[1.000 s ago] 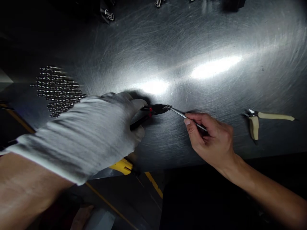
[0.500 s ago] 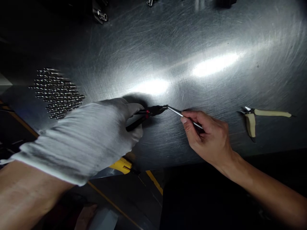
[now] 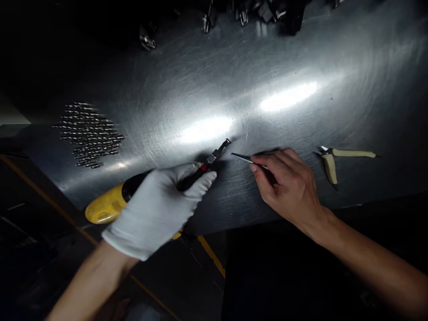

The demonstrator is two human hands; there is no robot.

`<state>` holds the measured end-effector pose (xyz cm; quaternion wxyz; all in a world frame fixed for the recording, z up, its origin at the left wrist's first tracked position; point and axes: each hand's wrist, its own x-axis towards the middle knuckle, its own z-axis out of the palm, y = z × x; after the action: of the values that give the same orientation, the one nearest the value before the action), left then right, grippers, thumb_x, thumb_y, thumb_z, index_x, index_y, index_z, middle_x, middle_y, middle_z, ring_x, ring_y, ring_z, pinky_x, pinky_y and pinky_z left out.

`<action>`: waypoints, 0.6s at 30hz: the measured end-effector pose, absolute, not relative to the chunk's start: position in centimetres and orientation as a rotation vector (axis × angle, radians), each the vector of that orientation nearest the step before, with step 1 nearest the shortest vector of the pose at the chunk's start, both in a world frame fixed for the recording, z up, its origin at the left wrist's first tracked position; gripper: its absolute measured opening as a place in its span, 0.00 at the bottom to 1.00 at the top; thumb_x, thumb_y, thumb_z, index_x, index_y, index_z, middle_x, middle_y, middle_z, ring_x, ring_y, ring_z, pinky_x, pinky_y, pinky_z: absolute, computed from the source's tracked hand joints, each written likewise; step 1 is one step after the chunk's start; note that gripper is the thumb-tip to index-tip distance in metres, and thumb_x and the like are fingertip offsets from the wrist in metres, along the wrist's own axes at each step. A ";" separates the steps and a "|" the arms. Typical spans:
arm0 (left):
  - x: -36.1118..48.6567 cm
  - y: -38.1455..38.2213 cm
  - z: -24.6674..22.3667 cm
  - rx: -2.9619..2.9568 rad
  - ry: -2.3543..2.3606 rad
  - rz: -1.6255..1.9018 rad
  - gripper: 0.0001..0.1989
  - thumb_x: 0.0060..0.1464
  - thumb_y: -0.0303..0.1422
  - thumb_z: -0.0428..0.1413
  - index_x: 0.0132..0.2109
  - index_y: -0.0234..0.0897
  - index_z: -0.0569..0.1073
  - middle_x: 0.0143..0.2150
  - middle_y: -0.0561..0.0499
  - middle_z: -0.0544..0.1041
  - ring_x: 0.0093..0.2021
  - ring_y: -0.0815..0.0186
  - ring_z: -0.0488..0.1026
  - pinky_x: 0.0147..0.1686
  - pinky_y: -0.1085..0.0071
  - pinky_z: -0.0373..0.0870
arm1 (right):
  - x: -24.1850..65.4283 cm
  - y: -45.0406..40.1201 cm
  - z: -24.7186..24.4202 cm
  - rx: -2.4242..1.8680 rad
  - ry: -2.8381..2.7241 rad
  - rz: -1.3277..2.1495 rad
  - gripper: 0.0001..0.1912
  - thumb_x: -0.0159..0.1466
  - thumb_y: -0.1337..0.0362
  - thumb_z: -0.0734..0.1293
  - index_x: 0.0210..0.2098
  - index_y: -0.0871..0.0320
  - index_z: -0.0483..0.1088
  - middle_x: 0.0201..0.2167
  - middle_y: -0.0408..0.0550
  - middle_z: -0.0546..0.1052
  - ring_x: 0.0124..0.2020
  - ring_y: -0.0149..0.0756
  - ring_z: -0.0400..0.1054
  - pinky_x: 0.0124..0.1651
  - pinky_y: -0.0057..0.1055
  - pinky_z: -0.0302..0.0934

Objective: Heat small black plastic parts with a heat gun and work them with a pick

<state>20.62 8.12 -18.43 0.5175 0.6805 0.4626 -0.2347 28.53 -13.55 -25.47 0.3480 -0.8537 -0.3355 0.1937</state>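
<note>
Two hands in my remote head view. Gloved left hand [image 3: 157, 200]: thumb and fingers closed round dark pliers [image 3: 194, 177] with a red mark, the nose projecting up and right past the fingertips. A small metal piece [image 3: 228, 141] shows at the pliers' tip, beyond those fingers; I cannot tell exactly how it is clamped. Bare right hand [image 3: 287, 187]: thumb and forefinger pinching a thin pointed tool [image 3: 242, 157], its point directed left of the fingertips, just below the piece and apart from it. Steel table [image 3: 200, 76] beneath both. Rows of small metal rods [image 3: 92, 133] lie left of the gloved fingers; a yellow tool [image 3: 107, 206], partly hidden by the gloved hand, lies to their lower left; cream-handled cutters [image 3: 354, 153] lie right of the bare fingers, untouched. Judgement on handling: I would want the gloved grip firm enough that the pliers cannot roll. The bare fingers are best placed near the tool's point, for fine control; any contact with the piece should be light, squarely aligned, lest the point slip.
</note>
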 end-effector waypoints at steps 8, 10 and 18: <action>16.0 3.6 -9.3 0.982 0.942 -0.499 0.24 0.69 0.53 0.47 0.42 0.36 0.71 0.30 0.52 0.69 0.24 0.68 0.67 0.24 0.70 0.69 | 33.1 -24.7 -23.1 -2.781 -0.842 0.448 0.41 0.63 0.44 0.73 0.68 0.58 0.63 0.69 0.74 0.61 0.68 0.75 0.56 0.59 0.62 0.60; 15.1 2.1 -6.4 0.950 0.923 -0.411 0.25 0.70 0.54 0.44 0.44 0.37 0.71 0.33 0.51 0.68 0.26 0.68 0.66 0.25 0.70 0.70 | 33.8 -26.8 -23.4 -2.815 -0.800 0.613 0.42 0.63 0.42 0.71 0.68 0.62 0.63 0.66 0.76 0.64 0.65 0.76 0.58 0.57 0.62 0.61; 11.8 -2.9 1.8 1.369 1.050 -0.030 0.19 0.72 0.47 0.45 0.50 0.39 0.73 0.34 0.52 0.69 0.31 0.67 0.65 0.32 0.69 0.69 | 32.7 -21.8 -17.1 -2.502 -0.654 0.879 0.19 0.66 0.53 0.63 0.47 0.62 0.72 0.38 0.61 0.78 0.36 0.54 0.75 0.38 0.46 0.68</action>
<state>11.81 -2.86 1.80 0.6502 0.6029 0.4622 -0.0132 32.75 -21.81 -17.15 0.2038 -0.8968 -0.2343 0.3152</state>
